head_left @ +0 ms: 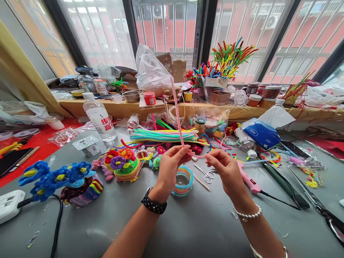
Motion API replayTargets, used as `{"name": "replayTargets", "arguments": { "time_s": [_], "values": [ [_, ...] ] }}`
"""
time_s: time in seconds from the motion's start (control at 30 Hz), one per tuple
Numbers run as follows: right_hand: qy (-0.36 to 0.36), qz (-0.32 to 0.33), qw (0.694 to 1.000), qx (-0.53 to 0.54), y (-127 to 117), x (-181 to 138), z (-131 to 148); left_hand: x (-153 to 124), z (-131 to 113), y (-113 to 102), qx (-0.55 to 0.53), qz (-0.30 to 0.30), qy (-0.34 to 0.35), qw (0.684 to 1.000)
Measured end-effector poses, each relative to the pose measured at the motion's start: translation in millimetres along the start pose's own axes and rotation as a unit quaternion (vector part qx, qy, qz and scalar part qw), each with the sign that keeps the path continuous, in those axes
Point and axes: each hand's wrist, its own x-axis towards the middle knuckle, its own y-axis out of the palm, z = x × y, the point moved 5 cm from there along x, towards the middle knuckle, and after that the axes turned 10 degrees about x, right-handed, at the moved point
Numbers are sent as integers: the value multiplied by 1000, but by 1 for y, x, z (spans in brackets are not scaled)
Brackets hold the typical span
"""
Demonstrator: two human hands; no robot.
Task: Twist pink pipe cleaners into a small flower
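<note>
My left grip (170, 165) pinches one pink pipe cleaner (176, 111) at its bend, my right grip (223, 166) its end, both higher than one striped bowl (183, 190) on the desk (193, 229). Right of the bowl lie one small pair of scissors (205, 173), one wooden stick (201, 182), one pink corded tool (249, 180).

Counting two hands (173, 168) on one pink pipe cleaner (177, 111), plus a bundle (163, 134) too jumbled to tally lol. Two pairs of scissors: small silver ones (205, 173), long shears (318, 206) toward the right edge. One apiece: pink glue gun (249, 181), striped pot (183, 190), tissue pack (260, 134).
</note>
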Motion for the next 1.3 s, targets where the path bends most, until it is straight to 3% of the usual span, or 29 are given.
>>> {"name": "replayTargets", "arguments": {
  "time_s": [0.13,0.27,0.5,0.67,0.77,1.1,1.3],
  "values": [
    [-74,55,987,-130,1,0,10,1,-2,-1,36,6,-1,999],
    [-161,14,975,-153,5,-4,13,4,3,1,-38,43,-22,998],
    [-98,34,995,-14,7,-5,0,-1,-1,10,-166,142,-76,973],
    [-75,147,986,-1,11,-5,4,-2,-3,9,-196,99,-93,971],
    [-76,182,980,-17,15,-7,8,0,-3,6,-191,68,-79,976],
    [-73,83,993,-46,16,-9,1,0,-8,-3,-105,-10,48,993],
    [-54,-6,997,-52,10,-9,-6,-2,-8,-3,-71,-32,55,995]
  ]
}}
